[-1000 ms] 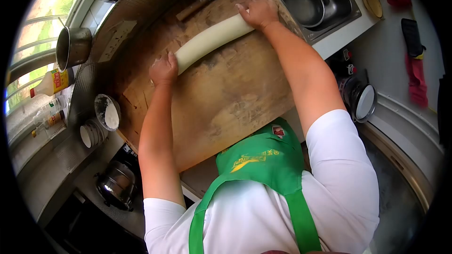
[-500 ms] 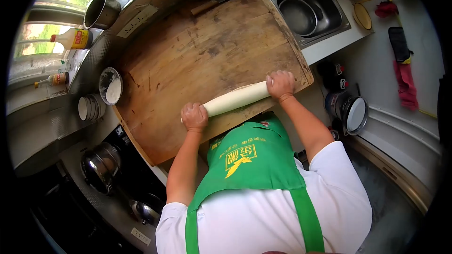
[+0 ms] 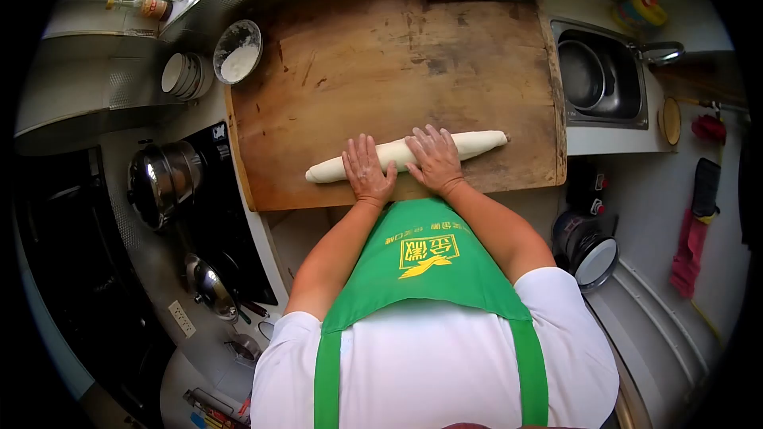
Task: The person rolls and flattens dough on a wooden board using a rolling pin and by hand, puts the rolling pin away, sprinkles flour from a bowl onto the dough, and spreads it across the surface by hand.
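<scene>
Both hands lie flat, palms down, on a long roll of dough (image 3: 477,143) near the front edge of the wooden board (image 3: 381,56). The left hand (image 3: 368,171) has its fingers spread wide and pressed on the dough, gripping nothing; the right hand (image 3: 434,159) sits just beside it, fingers likewise splayed over the roll. The dough runs crosswise under the fingers, its ends reaching out past both hands, further on the right. Beyond the fingertips the board lies bare. Far off to the left of the fingers, a bowl of flour (image 3: 238,51) stands at the board's corner, with stacked small bowls (image 3: 180,73) beside it. To the right, a sink (image 3: 604,115) holds a pan.
</scene>
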The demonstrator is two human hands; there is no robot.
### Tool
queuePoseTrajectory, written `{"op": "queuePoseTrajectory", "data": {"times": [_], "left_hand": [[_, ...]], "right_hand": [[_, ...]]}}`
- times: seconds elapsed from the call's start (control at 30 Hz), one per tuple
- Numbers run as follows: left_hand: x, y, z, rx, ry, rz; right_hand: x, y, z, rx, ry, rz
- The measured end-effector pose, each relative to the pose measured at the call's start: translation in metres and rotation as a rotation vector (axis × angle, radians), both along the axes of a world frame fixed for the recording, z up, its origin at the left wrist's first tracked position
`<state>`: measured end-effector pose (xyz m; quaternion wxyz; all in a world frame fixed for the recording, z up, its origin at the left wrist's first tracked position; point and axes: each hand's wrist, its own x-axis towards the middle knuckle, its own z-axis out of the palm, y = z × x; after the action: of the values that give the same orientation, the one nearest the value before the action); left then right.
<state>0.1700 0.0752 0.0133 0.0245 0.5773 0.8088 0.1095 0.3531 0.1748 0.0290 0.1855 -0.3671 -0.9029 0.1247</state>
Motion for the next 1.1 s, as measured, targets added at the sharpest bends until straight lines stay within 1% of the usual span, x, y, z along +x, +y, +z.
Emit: {"op": "queuePoseTrajectory", "data": {"times": [0.07, 0.1, 0.17, 0.23, 0.3, 0.37, 0.43, 0.47, 0.5, 0.57, 0.6, 0.63, 0.67, 0.7, 0.73, 0.8, 0.83, 0.87, 0.9, 0.93, 0.97, 1.0, 1.03, 1.07, 1.1], "left_hand": [[-0.01, 0.011, -0.001, -0.012, 0.015, -0.05], [-0.017, 0.015, 0.002, -0.029, 0.009, -0.033], [-0.037, 0.055, 0.007, -0.047, 0.017, -0.125], [-0.049, 0.08, 0.015, -0.039, 0.002, -0.122], [-0.058, 0.093, 0.017, -0.058, -0.083, -0.175], [-0.065, 0.105, 0.017, -0.041, -0.075, -0.178], [-0.074, 0.118, 0.017, -0.062, -0.067, -0.139], [-0.076, 0.127, 0.027, -0.071, -0.105, -0.104], [-0.074, 0.127, 0.028, -0.067, -0.105, -0.098], [-0.069, 0.128, 0.028, 0.1, 0.009, 0.032], [-0.056, 0.119, 0.039, 0.108, 0.018, -0.044], [-0.043, 0.103, 0.026, 0.079, -0.036, -0.148], [-0.031, 0.089, 0.009, 0.08, -0.079, -0.133], [-0.021, 0.079, 0.005, 0.072, -0.127, -0.12], [-0.018, 0.074, -0.002, 0.062, -0.073, -0.116], [-0.026, 0.087, -0.012, 0.075, -0.055, -0.12], [-0.032, 0.095, -0.004, 0.086, -0.028, -0.119], [-0.042, 0.112, 0.002, 0.037, -0.023, -0.122], [-0.052, 0.131, 0.005, 0.058, -0.019, -0.101], [-0.06, 0.149, 0.011, 0.054, -0.059, -0.063], [-0.068, 0.171, 0.019, 0.059, -0.096, -0.029], [-0.075, 0.196, 0.031, 0.079, -0.093, -0.035], [-0.079, 0.211, 0.046, -0.036, -0.124, 0.018], [-0.081, 0.211, 0.056, -0.162, -0.156, 0.072], [-0.084, 0.207, 0.052, -0.156, -0.153, 0.072]], "right_hand": [[-0.006, 0.018, -0.005, 0.06, -0.026, 0.079], [-0.013, 0.025, -0.005, 0.044, -0.031, 0.096], [-0.032, 0.064, 0.001, -0.051, -0.022, 0.122], [-0.051, 0.085, 0.0, -0.038, -0.029, 0.114], [-0.058, 0.095, -0.005, -0.078, 0.019, 0.111], [-0.065, 0.107, 0.006, -0.066, 0.025, 0.107], [-0.075, 0.12, 0.016, -0.309, -0.199, 0.077], [-0.08, 0.125, 0.025, -0.287, -0.255, 0.051], [-0.083, 0.122, 0.022, -0.282, -0.256, 0.057], [-0.088, 0.115, 0.008, 0.006, -0.047, -0.109], [-0.086, 0.104, 0.014, -0.026, 0.071, -0.028], [-0.081, 0.082, 0.012, -0.054, 0.077, 0.047], [-0.076, 0.064, 0.003, 0.0, 0.086, 0.052], [-0.073, 0.053, 0.001, 0.045, 0.091, 0.055], [-0.072, 0.051, -0.004, 0.032, 0.081, 0.051], [-0.076, 0.059, -0.014, 0.077, 0.064, 0.058], [-0.081, 0.068, -0.012, 0.067, 0.052, 0.054], [-0.089, 0.086, -0.012, 0.056, 0.003, 0.066], [-0.1, 0.105, -0.012, 0.052, -0.041, 0.077], [-0.112, 0.123, -0.014, -0.015, -0.079, 0.042], [-0.125, 0.142, -0.013, 0.005, -0.075, 0.029], [-0.134, 0.158, -0.012, -0.047, -0.117, 0.03], [-0.141, 0.166, -0.002, -0.115, -0.162, 0.034], [-0.147, 0.179, 0.008, -0.249, -0.212, 0.042], [-0.145, 0.178, 0.011, -0.244, -0.209, 0.042]]}}
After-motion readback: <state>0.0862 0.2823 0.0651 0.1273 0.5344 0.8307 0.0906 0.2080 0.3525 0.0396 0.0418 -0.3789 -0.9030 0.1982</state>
